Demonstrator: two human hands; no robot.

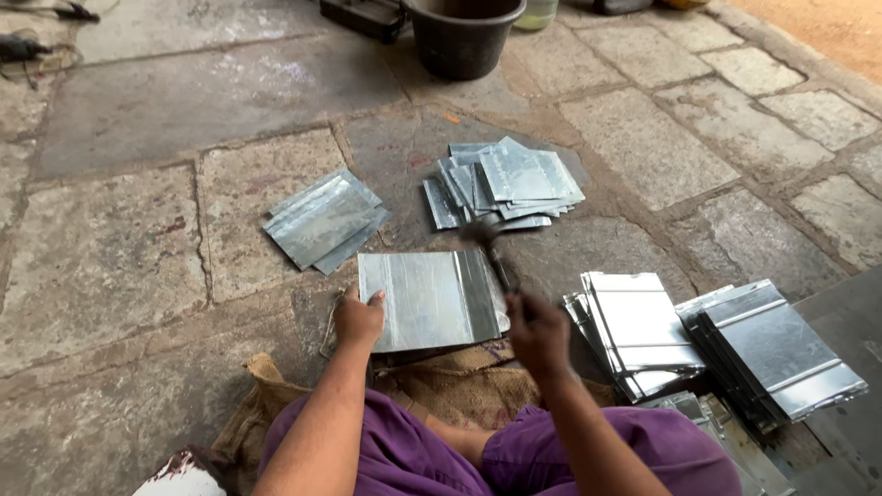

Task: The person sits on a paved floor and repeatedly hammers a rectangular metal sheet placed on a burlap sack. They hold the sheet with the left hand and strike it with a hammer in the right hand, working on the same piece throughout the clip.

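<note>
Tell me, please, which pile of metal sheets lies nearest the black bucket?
The messy pile straight ahead, just below the bucket; the other piles lie farther off.

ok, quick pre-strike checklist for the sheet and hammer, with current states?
1. Left hand holds the metal sheet at its left edge: ok.
2. Left fingers clear of the hammer path; the hammer is over the sheet's far right corner: ok.
3. Right hand gripping the hammer handle: ok; the head is blurred, so its exact position: cannot tell.
4. Sheet lying flat on the stone floor: near edge rests over the sack, so cannot tell.
5. Nearby stacks apart from the sheet: ok.
</note>
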